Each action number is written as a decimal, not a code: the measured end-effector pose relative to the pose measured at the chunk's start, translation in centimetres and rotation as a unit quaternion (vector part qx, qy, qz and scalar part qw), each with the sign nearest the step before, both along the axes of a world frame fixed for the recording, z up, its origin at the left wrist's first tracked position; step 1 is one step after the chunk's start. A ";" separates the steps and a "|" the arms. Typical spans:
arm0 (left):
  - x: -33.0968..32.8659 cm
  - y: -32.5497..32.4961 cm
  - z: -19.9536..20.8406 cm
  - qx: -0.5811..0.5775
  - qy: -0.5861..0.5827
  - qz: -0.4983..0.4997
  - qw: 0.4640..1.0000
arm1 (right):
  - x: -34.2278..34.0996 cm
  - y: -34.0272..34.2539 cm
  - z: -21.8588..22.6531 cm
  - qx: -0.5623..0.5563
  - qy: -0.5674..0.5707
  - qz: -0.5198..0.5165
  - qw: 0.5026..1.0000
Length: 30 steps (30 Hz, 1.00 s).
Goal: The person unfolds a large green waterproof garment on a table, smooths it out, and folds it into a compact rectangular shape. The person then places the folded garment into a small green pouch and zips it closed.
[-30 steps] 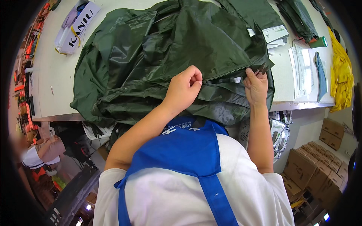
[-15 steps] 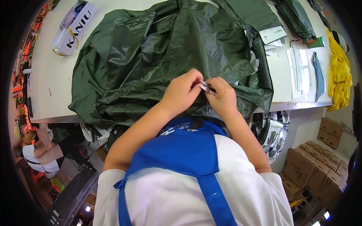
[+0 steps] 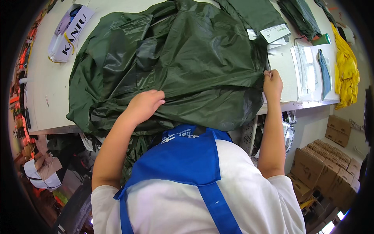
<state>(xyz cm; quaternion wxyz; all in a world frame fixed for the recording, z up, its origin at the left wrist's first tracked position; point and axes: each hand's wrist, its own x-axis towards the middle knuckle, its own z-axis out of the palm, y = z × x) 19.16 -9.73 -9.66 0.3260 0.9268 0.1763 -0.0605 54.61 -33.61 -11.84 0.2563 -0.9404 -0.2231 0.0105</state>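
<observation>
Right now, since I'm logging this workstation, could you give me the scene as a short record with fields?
Left hand: curled on the dark green fabric; grip unclear
Right hand: pinching the fabric's right edge
Fabric state: spread, wrinkled
Surface: white table
Table left: white box with things inside
Table right: papers, blue strip, yellow material

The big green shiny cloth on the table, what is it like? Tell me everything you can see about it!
The green cloth is dark and glossy, like thin coated fabric, with seams and many creases. It lies spread and rumpled across the white table, its front part drooping over the near edge. The left hand touches its front folds; whether it grips is hard to tell. The right hand pinches its right side. Folds hide its full shape.
</observation>
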 end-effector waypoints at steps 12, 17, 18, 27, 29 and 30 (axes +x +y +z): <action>0.6 0.0 -3.8 0.107 0.194 -0.050 0.974 | 2.4 -3.4 -0.3 0.000 0.082 0.067 0.994; 9.1 -4.5 -2.0 0.055 0.031 -0.054 0.997 | -1.4 -1.0 4.0 -0.015 0.067 0.253 0.965; 10.6 -5.1 -3.0 0.023 0.001 -0.052 0.998 | -2.1 -0.4 4.3 -0.055 0.055 0.333 0.940; 15.7 -5.8 -9.2 -0.133 -0.036 0.085 0.987 | 5.0 0.9 -2.8 -0.106 0.149 0.335 0.924; 15.8 -5.9 -9.3 -0.121 -0.023 0.097 0.988 | 5.9 1.1 -3.3 -0.128 0.147 0.339 0.920; 16.0 -5.9 -9.1 -0.115 -0.018 0.101 0.988 | 6.2 1.1 -3.3 -0.140 0.144 0.339 0.919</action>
